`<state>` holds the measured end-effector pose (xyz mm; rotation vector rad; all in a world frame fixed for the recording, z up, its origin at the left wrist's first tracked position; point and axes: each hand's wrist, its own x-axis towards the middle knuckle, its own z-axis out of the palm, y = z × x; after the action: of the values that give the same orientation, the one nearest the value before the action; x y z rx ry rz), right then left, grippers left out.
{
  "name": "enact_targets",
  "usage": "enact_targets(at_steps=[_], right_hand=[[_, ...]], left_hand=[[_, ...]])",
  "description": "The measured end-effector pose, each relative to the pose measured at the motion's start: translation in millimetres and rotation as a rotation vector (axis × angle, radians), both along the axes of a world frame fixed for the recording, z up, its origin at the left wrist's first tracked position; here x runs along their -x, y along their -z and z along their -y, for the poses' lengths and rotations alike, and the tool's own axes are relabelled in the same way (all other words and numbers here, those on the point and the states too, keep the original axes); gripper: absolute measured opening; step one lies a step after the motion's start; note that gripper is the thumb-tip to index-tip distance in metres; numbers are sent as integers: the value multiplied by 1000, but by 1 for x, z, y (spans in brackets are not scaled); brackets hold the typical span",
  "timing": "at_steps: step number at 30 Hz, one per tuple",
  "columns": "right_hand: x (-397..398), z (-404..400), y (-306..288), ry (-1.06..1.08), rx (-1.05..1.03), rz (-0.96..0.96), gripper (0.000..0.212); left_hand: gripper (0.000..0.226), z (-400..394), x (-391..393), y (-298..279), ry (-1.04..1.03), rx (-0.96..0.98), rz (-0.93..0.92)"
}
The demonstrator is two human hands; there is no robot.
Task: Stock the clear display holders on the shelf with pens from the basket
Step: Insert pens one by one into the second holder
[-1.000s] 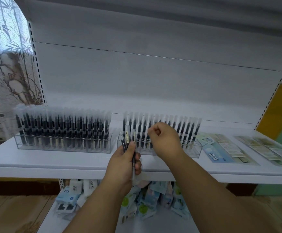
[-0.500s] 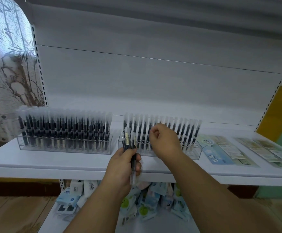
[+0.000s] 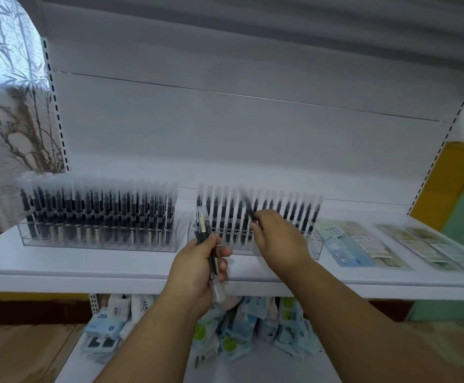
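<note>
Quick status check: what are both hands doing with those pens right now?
Left hand grips a spare pen bundle. Right hand pinches one blurred pen, tilted over the right holder. Left holder looks full. Nothing in the way.

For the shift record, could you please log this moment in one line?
left hand: holds spare pens | right hand: pinches pen over right holder

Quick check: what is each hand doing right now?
Left hand: grips a bundle of pens.
Right hand: pinches one pen, blurred, over the right holder.
</note>
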<state>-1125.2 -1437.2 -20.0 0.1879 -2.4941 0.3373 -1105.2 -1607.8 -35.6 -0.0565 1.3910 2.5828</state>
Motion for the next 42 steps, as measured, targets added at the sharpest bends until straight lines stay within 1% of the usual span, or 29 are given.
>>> enact_targets(at_steps=[2,3,4,8,12,17,25,30,32,36,42], right_hand=[[5,-4,-3,79,279,60,14],[10,-5,-4,111,388,76,14],[14,-6,-5,135,437,97,16],[28,0,-4,164,357,199,19],[36,0,-6,181,338,242,23],[36,-1,-17,205,214,268,23],[39,-1,-14,151,273,256,23],[39,-2,-19,184,210,269,24],[40,-2,-17,168,244,271,24],[40,-7,-14,156,367,275,31],[38,-8,-6,188,245,332,28]], left_hand=[[14,1,0,-1,-11,10,-16],[13,1,-1,-1,-12,16,-25],[12,1,-2,-1,-14,19,-29],[11,3,-4,1,-31,19,-24],[9,5,-4,2,-37,13,-18],[9,3,-1,4,-31,21,-17],[9,0,2,9,-16,31,-15],[12,2,2,11,-19,27,-6],[13,2,2,12,-22,27,-5],[12,3,2,15,-24,30,-1],[11,2,3,20,-19,44,10]])
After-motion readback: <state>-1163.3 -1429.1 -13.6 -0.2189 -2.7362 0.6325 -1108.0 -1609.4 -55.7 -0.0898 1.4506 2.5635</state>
